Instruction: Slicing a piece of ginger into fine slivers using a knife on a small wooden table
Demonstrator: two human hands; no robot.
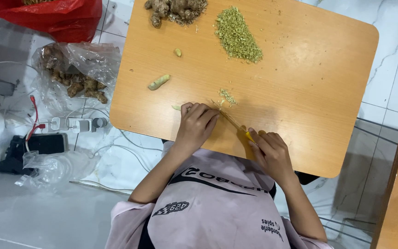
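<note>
Pink shirt [217, 207] nearest lens. Wooden counter [309, 83] beyond. Red bag [56, 16] on floor, contents barely visible. Clear bag [77, 69] holding knobbly brown roots. One root heap [176, 9], one chopped green pile [238, 34]. Two peeled pieces [159, 82] loose. Left hand [196, 124] pressing down pale piece [176, 107] at near edge. Right hand [270, 152] clamped on yellow-handled knife [236, 123].

I see bright, even indoor light, soft shadows under the hands beside the wooden table [300, 92], sharp focus, slight edge distortion.
</note>
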